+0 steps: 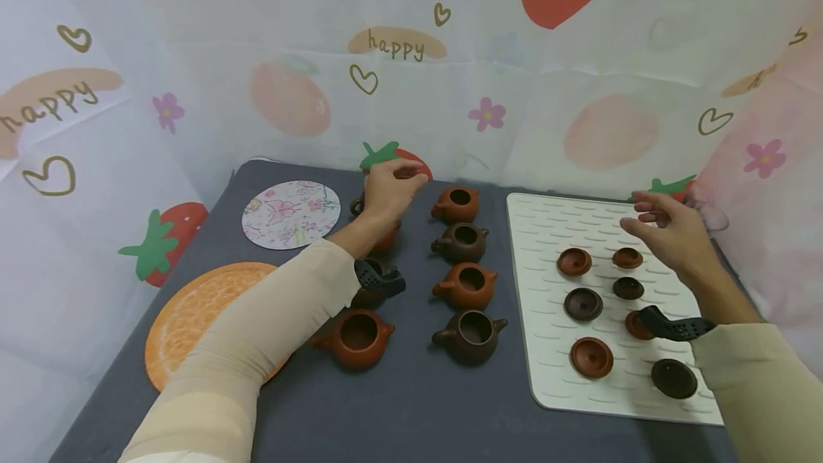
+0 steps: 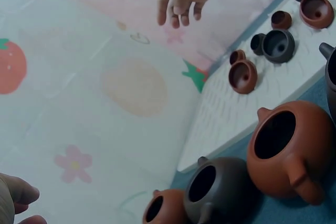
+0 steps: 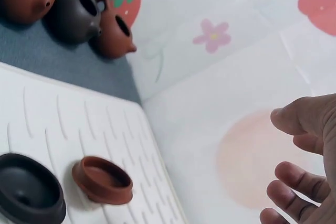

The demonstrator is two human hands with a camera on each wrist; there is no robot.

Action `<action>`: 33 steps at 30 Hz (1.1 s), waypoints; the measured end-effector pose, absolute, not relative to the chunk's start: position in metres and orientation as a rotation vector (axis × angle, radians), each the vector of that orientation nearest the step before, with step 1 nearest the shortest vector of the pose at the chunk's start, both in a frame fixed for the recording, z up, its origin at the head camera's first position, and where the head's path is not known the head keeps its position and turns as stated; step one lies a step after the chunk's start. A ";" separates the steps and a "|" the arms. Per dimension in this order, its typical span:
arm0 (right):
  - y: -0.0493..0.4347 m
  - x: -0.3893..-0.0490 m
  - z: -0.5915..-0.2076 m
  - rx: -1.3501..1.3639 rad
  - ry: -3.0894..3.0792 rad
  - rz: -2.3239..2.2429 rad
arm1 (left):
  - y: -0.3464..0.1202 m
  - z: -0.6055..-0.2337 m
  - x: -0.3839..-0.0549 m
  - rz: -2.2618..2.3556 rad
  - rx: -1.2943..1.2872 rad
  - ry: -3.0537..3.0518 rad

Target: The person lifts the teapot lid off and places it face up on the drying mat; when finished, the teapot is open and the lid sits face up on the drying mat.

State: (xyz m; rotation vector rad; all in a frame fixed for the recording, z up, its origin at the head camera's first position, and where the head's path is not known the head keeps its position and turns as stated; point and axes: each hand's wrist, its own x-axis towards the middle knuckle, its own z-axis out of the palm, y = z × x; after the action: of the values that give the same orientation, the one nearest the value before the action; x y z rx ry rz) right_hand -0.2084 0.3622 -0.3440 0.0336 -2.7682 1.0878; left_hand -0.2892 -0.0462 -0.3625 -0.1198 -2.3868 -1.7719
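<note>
My left hand (image 1: pixel 391 191) hovers over the far end of the left row of lidless clay teapots, its fingers loosely bent and nothing between them. It partly hides that row; a reddish-brown teapot (image 1: pixel 360 339) shows at the near end. Beside it runs a second row, where brown teapots (image 1: pixel 468 286) alternate with dark grey ones (image 1: pixel 472 336), their mouths uncovered. Above the far right part of a white ridged mat (image 1: pixel 534 234), my right hand (image 1: pixel 669 231) is raised with relaxed, empty fingers. Below it lie several teapot lids, reddish-brown (image 1: pixel 591 357) and dark (image 1: pixel 674 378).
A round patterned mat (image 1: pixel 291 215) lies at the back left of the dark tablecloth (image 1: pixel 450 413). Nearer me, an orange round mat (image 1: pixel 193 306) is partly under my left sleeve. A printed curtain (image 1: pixel 411 106) hangs right behind the table and along both sides.
</note>
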 end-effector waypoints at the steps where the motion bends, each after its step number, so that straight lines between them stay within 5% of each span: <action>1: 0.360 -0.208 -0.342 0.049 -2.760 1.091 | -0.049 -0.362 -0.289 -1.783 -0.127 -2.370; 33: 0.272 -0.218 -0.297 0.408 -2.607 1.303 | -0.118 -0.386 -0.291 -1.817 0.042 -2.270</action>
State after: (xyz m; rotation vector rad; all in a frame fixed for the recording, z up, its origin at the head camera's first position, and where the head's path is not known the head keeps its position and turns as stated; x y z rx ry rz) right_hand -0.2184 0.2716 -0.2970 0.4084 -2.6073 1.3029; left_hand -0.2908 -0.1181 -0.3858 0.0422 -2.2696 -1.8165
